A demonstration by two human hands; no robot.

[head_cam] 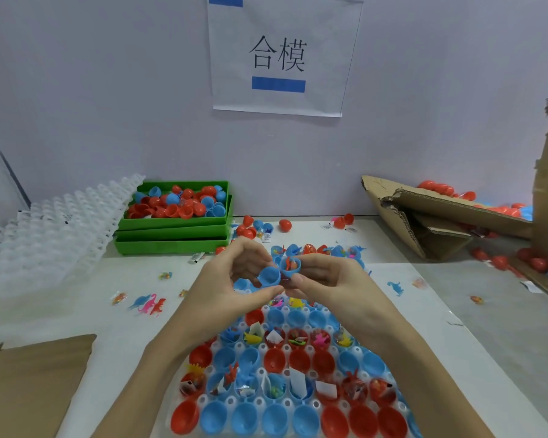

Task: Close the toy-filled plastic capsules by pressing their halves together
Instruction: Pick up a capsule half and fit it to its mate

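Blue plastic is what we hold in both hands, up above the white tray with round cups [260, 403] that lies on the white counter [456, 311]. Our left hand [231, 286] holds the empty blue capsule half [270, 275]. Our right hand [326, 279] holds the blue capsule half with a small orange toy inside [291, 265]. The two halves are touching at their edges, but they are not pressed shut yet. We think we hold them side by side like this so the open rims can line up before we push.

Our left fingers [250, 251] are curled over the top of the empty half, and the thumb comes up from below, so the half is pinched between them. Our right fingers [317, 259] are bent round the filled half, with the thumb under it. Both hands grip lightly; neither hand is flat or loose.

The tray sits right under our hands, so the next piece is close. Its rows hold red and blue halves, some empty and some with little toys and paper slips inside. We think many are still waiting to be closed.

The green plastic boxes [171, 235] stand stacked at the back left, and the top one is full of red and blue capsule pieces. A few loose toy dinosaurs [147, 303] lie on the counter to the left.
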